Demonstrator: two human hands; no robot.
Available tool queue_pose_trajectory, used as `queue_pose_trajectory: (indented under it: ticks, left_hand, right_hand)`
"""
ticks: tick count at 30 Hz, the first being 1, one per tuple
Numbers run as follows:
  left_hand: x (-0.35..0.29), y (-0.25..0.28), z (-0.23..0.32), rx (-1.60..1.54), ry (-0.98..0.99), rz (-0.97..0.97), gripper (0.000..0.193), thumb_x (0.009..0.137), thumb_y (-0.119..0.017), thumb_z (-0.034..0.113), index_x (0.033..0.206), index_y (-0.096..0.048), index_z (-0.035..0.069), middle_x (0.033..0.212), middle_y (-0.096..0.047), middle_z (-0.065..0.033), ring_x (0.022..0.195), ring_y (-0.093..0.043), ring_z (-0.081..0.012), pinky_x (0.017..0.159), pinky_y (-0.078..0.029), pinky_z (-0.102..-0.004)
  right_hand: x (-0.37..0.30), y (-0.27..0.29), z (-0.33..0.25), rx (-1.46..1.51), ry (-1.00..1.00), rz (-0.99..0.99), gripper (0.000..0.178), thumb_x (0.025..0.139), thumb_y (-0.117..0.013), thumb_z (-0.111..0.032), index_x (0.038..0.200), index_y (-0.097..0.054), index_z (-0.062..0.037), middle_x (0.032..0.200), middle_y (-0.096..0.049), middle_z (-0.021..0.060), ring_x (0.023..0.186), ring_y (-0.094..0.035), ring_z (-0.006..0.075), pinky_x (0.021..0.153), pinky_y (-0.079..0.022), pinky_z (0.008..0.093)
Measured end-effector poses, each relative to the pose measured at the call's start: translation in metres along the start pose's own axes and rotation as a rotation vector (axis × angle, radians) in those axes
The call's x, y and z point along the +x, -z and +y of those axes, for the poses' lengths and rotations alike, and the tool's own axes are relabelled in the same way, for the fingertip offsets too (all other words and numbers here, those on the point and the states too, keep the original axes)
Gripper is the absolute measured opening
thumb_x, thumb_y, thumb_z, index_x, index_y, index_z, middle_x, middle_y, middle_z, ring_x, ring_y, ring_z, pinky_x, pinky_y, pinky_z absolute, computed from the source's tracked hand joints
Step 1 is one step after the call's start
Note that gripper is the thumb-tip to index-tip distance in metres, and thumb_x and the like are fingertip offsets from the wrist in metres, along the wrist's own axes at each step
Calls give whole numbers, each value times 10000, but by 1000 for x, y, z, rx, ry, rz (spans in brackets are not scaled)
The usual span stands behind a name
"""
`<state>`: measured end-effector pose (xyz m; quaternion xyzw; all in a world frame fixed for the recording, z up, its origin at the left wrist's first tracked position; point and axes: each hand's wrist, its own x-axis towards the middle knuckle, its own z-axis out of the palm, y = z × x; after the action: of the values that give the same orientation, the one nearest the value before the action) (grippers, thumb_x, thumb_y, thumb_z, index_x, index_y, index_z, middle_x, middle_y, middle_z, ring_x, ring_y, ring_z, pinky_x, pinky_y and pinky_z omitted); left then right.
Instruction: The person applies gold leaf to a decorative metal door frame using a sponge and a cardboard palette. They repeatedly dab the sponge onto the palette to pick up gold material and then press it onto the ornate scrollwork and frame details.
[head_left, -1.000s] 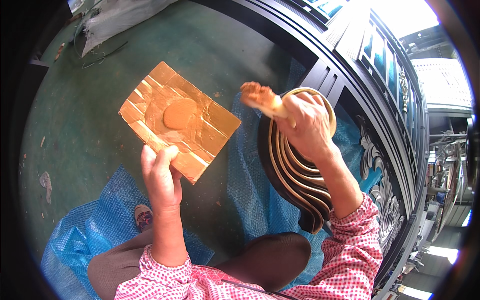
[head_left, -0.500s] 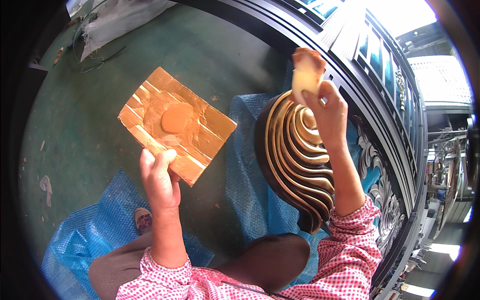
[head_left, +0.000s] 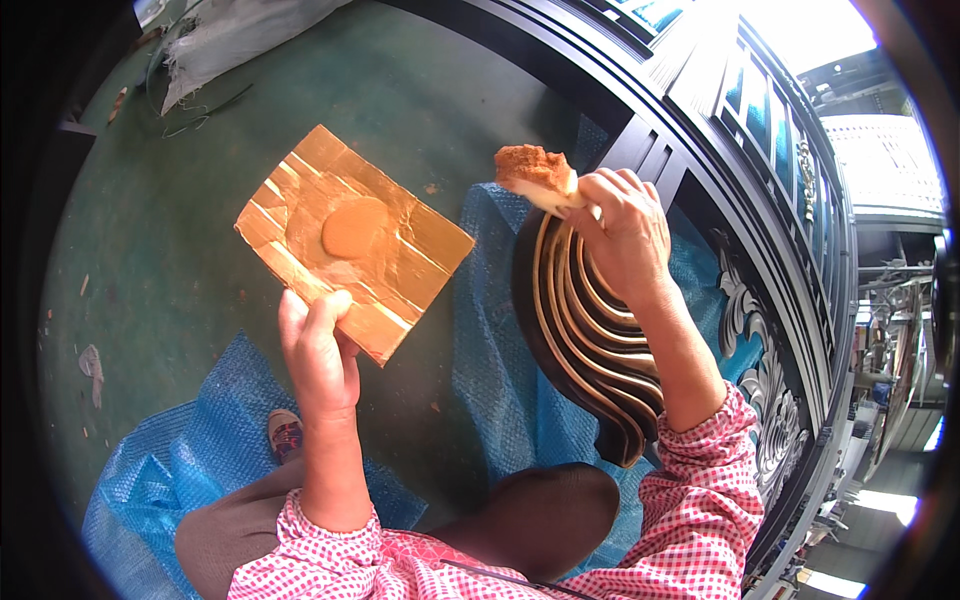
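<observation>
My left hand [head_left: 322,350] grips the near edge of a flat piece of cardboard [head_left: 400,250] coated in gold paint. Near the cardboard's middle lies a round orange-gold patch of paint [head_left: 354,228]. Between the thumb and fingers of my right hand [head_left: 625,235] is a pale sponge [head_left: 545,180], its far end stained copper-gold. The sponge is in the air above the upper end of a curved black scroll ornament [head_left: 575,345] with gold-highlighted ridges. Part of the ornament is hidden behind my right hand and forearm.
Blue bubble wrap [head_left: 490,330] lies under the ornament, and another sheet [head_left: 215,430] is by my foot. Black framed metalwork [head_left: 640,150] with silver leaf carvings [head_left: 765,400] runs along the right. White sacking [head_left: 235,40] sits on the green floor at the far left.
My right hand has moved left and slightly down with the sponge, turning its stained end toward the left. The cardboard in my left hand has barely moved.
</observation>
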<state>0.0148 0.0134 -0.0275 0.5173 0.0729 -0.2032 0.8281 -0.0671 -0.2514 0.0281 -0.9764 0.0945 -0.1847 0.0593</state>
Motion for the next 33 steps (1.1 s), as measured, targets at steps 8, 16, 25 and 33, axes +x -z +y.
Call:
queue_pose_trajectory:
  ticks: [8,16,25,33]
  left_hand:
    - [0,-4,1,-26,-33,10,370,774,-518,40,1139,-478,-9,1071,-538,-92,956,-553,-175,842,-479,-306]
    - [2,0,1,-13,-21,42,365,771,-518,34,1132,-484,-1,1076,-532,-88,965,-546,-177,860,-468,-314]
    - [4,0,1,-17,-39,45,342,775,-517,39,1112,-489,-7,1053,-541,-85,938,-554,-173,835,-475,-302]
    - [1,-2,-1,-23,-34,63,357,782,-520,41,1135,-491,-2,1067,-540,-85,954,-553,-173,840,-472,-303]
  right_hand:
    - [9,3,28,-160,25,128,144,785,-652,-189,795,-554,-84,802,-572,82,823,-548,278,743,-398,389]
    - [-11,-2,2,34,185,-69,187,702,-690,-172,759,-537,-82,764,-568,83,780,-562,281,719,-420,403]
    - [-8,-4,2,33,-21,98,187,766,-658,-202,730,-543,-60,730,-579,120,731,-564,317,658,-428,427]
    - [8,14,57,-72,-312,289,236,776,-653,-264,729,-547,-58,718,-578,115,727,-576,308,667,-441,409]
